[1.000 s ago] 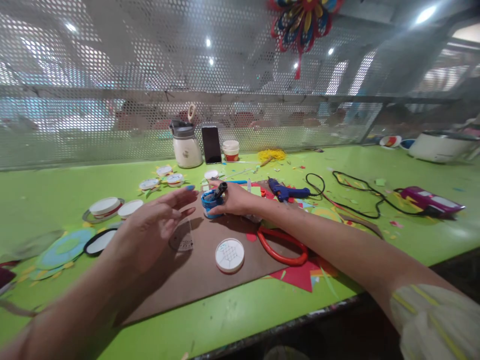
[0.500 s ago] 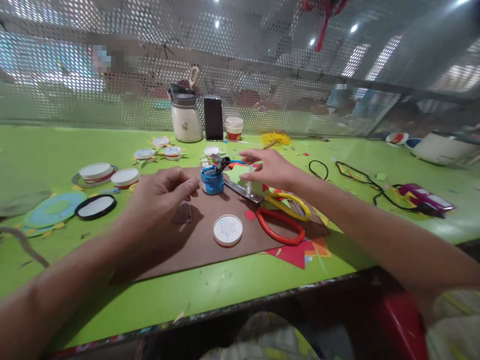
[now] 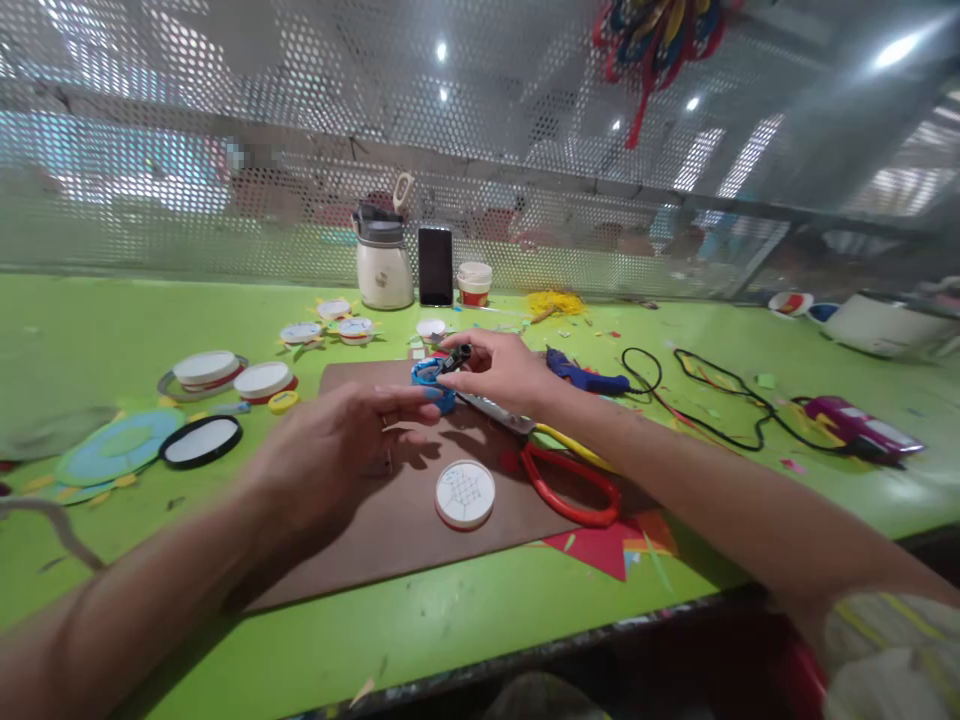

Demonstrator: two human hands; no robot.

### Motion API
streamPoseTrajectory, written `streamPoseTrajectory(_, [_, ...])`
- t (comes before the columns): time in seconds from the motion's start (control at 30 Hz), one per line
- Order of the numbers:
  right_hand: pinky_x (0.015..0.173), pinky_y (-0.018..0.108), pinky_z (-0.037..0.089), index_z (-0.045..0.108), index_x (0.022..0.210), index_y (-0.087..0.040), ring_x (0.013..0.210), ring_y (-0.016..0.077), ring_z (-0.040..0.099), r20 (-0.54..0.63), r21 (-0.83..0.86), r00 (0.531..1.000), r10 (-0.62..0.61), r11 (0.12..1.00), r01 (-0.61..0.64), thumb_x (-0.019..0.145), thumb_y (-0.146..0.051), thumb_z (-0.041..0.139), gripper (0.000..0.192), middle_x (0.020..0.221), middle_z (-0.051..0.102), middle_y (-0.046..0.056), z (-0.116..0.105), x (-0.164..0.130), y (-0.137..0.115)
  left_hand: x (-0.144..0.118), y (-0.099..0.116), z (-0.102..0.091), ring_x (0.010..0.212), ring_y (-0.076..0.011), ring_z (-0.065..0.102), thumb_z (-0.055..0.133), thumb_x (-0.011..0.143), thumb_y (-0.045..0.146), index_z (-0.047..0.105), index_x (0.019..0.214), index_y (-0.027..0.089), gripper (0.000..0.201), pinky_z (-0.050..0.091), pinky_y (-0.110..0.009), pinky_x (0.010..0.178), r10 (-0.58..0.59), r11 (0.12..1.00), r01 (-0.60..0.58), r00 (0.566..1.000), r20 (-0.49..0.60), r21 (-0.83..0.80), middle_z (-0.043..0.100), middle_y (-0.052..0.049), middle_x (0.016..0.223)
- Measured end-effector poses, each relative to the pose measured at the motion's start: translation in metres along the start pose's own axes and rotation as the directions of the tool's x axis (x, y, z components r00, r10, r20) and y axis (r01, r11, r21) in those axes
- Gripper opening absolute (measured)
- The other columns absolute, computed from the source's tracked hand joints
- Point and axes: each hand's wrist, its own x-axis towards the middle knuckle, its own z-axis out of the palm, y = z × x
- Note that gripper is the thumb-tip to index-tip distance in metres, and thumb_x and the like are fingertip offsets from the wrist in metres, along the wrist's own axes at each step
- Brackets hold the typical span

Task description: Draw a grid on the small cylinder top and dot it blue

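Blue pot [image 3: 433, 383], small and round, sat near the frame's centre at the far edge of the brown board [image 3: 390, 520]. The right hand [image 3: 499, 370] pinched the dark tool [image 3: 454, 359] resting in it; the left hand [image 3: 341, 455] hovered just beside, fingers loosely spread, holding nothing. Loading the tool seemed under way; lifting it cleanly would want the pot steadied. No writing was legible anywhere.
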Motion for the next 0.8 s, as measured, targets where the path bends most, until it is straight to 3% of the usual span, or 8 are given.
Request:
streamPoseTrajectory(0.07, [0.065,0.028,0.046,0.079,0.108,-0.015,0.069,0.0155,0.058,-0.009,0.029,1.0,-0.008,1.0,0.008,0.079,-0.026,0.084,0.032,0.072,0.063,-0.004,0.003,0.002,0.002,0.0,-0.002,0.002,0.084,-0.0263,0.076,0.082,0.076,0.051,0.086,0.097,0.019,0.038,0.063,-0.034,0.07,-0.047,0.995,0.046,0.999,-0.001,-0.09,0.083,-0.012,0.101])
streamPoseTrajectory(0.13, [0.066,0.028,0.047,0.079,0.101,-0.016,0.071,0.0155,0.059,-0.015,0.062,1.0,-0.017,0.998,0.018,0.082,-0.027,0.081,0.022,0.076,0.067,-0.002,0.006,0.003,0.004,-0.001,-0.004,0.005,0.081,-0.0229,0.074,0.085,0.078,0.05,0.084,0.094,0.022,0.032,0.064,-0.033,0.073,-0.028,0.999,0.027,0.999,-0.046,-0.029,0.082,-0.009,0.1])
streamPoseTrajectory(0.2, [0.068,0.028,0.048,0.079,0.096,-0.017,0.073,0.0158,0.061,-0.025,0.093,0.999,-0.024,0.995,0.026,0.086,-0.028,0.077,0.016,0.079,0.07,-0.001,0.008,0.004,0.005,-0.002,-0.005,0.007,0.066,-0.0165,0.067,0.088,0.08,0.049,0.079,0.084,0.022,0.028,0.062,-0.03,0.066,0.011,0.998,-0.005,0.995,-0.102,0.06,0.078,-0.005,0.086])
streamPoseTrajectory(0.33, [0.067,0.028,0.049,0.077,0.092,-0.017,0.071,0.0158,0.062,-0.049,0.137,0.998,-0.029,0.99,0.036,0.087,-0.031,0.076,0.015,0.076,0.07,-0.001,0.009,0.006,0.006,-0.003,-0.003,0.008,0.047,-0.008,0.043,0.091,0.079,0.05,0.067,0.067,0.019,0.04,0.037,-0.018,0.044,0.062,0.974,-0.027,0.987,-0.148,0.226,0.058,0.003,0.056])
streamPoseTrajectory(0.43, [0.062,0.027,0.046,0.074,0.088,-0.018,0.067,0.015,0.057,-0.086,0.156,0.996,-0.036,0.987,0.049,0.086,-0.039,0.078,0.022,0.073,0.065,-0.002,0.005,0.008,0.004,-0.003,0.002,0.008,0.051,-0.0107,0.047,0.085,0.082,0.06,0.069,0.065,0.018,0.048,0.035,-0.02,0.046,0.102,0.937,-0.049,0.985,-0.137,0.345,0.06,0.0,0.058])
streamPoseTrajectory(0.57, [0.056,0.026,0.042,0.065,0.078,-0.021,0.063,0.0136,0.052,-0.145,0.17,0.989,-0.039,0.983,0.064,0.086,-0.058,0.078,0.04,0.069,0.059,-0.003,0.0,0.013,-0.001,-0.005,0.002,0.009,0.051,-0.0152,0.051,0.063,0.093,0.072,0.068,0.059,0.019,0.063,0.039,-0.025,0.048,0.16,0.824,-0.117,0.987,-0.028,0.554,0.06,-0.003,0.054])
streamPoseTrajectory(0.67, [0.055,0.026,0.043,0.064,0.078,-0.021,0.063,0.0138,0.053,-0.153,0.174,0.988,-0.031,0.983,0.058,0.083,-0.065,0.079,0.046,0.069,0.06,-0.002,0.0,0.017,-0.001,-0.005,-0.003,0.009,0.051,-0.0157,0.052,0.062,0.094,0.068,0.066,0.059,0.021,0.059,0.038,-0.025,0.048,0.187,0.787,-0.166,0.982,0.027,0.595,0.06,-0.002,0.053])
streamPoseTrajectory(0.8, [0.054,0.026,0.045,0.065,0.078,-0.021,0.059,0.0133,0.053,-0.132,0.175,0.991,0.003,0.984,0.02,0.083,-0.062,0.081,0.044,0.066,0.059,-0.003,0.005,0.017,0.004,-0.004,-0.01,0.01,0.065,-0.0211,0.065,0.059,0.097,0.061,0.069,0.071,0.022,0.048,0.049,-0.027,0.057,0.223,0.738,-0.242,0.968,0.111,0.63,0.071,-0.004,0.068])
